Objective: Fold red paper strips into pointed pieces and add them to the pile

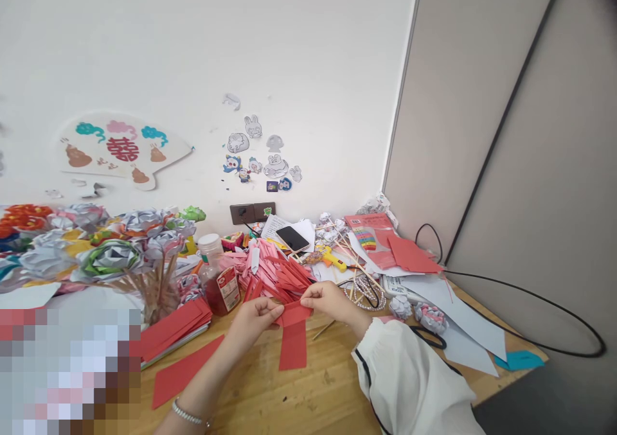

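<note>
Between both hands, a narrow piece of red paper [292, 310] is stretched sideways just above the table. My left hand [260, 316] pinches its left end, and my right hand [322, 297] pinches the right end. Beneath it a red paper strip [293, 348] hangs or lies toward me; whether it joins the held piece I cannot tell. A heap of pink and red paper strips [274, 271] sits right behind my fingers. To the left of my left forearm lies a flat red paper sheet [186, 371].
Paper flowers [110, 255] on sticks and a jar with a red label [226, 287] stand left. A stack of red paper [176, 326] lies nearer. Behind are a phone [292, 238] and a yellow glue gun [334, 259]; right are scissors [429, 337], white sheets [463, 313] and a black cable [554, 348].
</note>
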The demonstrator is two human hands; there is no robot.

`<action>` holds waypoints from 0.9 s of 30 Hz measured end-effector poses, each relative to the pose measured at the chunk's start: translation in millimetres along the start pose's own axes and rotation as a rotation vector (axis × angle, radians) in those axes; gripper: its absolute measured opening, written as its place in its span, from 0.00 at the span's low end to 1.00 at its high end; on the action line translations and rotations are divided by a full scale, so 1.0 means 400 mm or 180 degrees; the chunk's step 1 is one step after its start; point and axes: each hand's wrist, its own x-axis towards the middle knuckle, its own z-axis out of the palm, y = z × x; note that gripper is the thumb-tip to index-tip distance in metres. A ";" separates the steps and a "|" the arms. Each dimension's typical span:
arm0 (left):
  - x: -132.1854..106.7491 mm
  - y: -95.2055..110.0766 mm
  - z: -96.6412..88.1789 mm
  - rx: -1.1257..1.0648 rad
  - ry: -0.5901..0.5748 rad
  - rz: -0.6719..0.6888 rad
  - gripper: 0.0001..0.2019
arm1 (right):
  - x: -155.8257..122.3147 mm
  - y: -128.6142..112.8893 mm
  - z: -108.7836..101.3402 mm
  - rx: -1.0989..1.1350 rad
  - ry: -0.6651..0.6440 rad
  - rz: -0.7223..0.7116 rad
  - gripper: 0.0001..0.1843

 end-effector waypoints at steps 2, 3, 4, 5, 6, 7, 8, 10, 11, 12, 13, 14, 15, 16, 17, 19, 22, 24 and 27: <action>-0.003 0.005 0.000 -0.0030 -0.0007 -0.0037 0.13 | 0.000 0.000 -0.005 0.0008 0.0001 0.0032 0.11; -0.004 0.007 -0.001 -0.0063 -0.0024 -0.0052 0.13 | 0.000 -0.001 -0.008 -0.0017 0.0021 0.0026 0.11; -0.006 0.010 -0.001 -0.0106 -0.0047 -0.0069 0.13 | -0.001 -0.001 -0.011 -0.0056 0.0041 0.0002 0.12; -0.007 0.012 -0.002 -0.0150 -0.0061 -0.0094 0.13 | -0.001 -0.002 -0.014 -0.0094 0.0050 -0.0038 0.12; -0.008 0.015 -0.003 -0.0191 -0.0070 -0.0126 0.13 | -0.001 -0.004 -0.017 -0.0119 0.0042 -0.0084 0.12; -0.008 0.017 -0.004 -0.0218 -0.0074 -0.0163 0.13 | -0.002 -0.005 -0.019 -0.0127 0.0018 -0.0131 0.13; -0.009 0.019 -0.004 -0.0231 -0.0069 -0.0208 0.13 | -0.002 -0.005 -0.021 -0.0126 -0.0010 -0.0173 0.13; -0.010 0.022 -0.005 -0.0216 -0.0031 -0.0305 0.14 | -0.002 -0.005 -0.023 -0.0131 -0.0018 -0.0231 0.13; -0.010 0.024 -0.006 -0.0187 0.0002 -0.0339 0.14 | -0.002 -0.005 -0.023 -0.0133 0.0008 -0.0242 0.12; -0.010 0.025 -0.006 -0.0145 0.0037 -0.0351 0.14 | -0.001 -0.003 -0.022 -0.0123 0.0044 -0.0236 0.12; -0.010 0.025 -0.007 -0.0096 0.0064 -0.0342 0.14 | 0.000 -0.001 -0.022 -0.0104 0.0086 -0.0224 0.12; -0.009 0.025 -0.008 -0.0047 0.0072 -0.0319 0.14 | 0.001 0.001 -0.021 -0.0080 0.0124 -0.0214 0.11; -0.009 0.025 -0.009 0.0001 0.0055 -0.0294 0.15 | 0.002 0.002 -0.020 -0.0060 0.0147 -0.0210 0.11; -0.009 0.025 -0.010 0.0045 0.0012 -0.0280 0.15 | 0.003 0.004 -0.019 -0.0056 0.0161 -0.0216 0.11; -0.009 0.024 -0.010 0.0099 -0.0059 -0.0283 0.15 | 0.003 0.004 -0.017 -0.0075 0.0166 -0.0226 0.11; -0.012 0.020 -0.008 0.0307 -0.0244 -0.0310 0.15 | 0.003 0.004 -0.012 -0.0121 0.0144 -0.0231 0.11; -0.017 0.009 0.005 0.0873 -0.0485 -0.0032 0.15 | 0.000 0.002 0.007 -0.0163 -0.0023 -0.0260 0.10; -0.019 -0.002 0.016 0.1178 -0.0637 0.0285 0.16 | -0.002 0.000 0.024 -0.0172 -0.0253 -0.0309 0.10; -0.016 -0.020 0.027 0.1236 -0.0763 0.0361 0.18 | -0.003 -0.002 0.044 -0.0081 -0.0369 -0.0283 0.10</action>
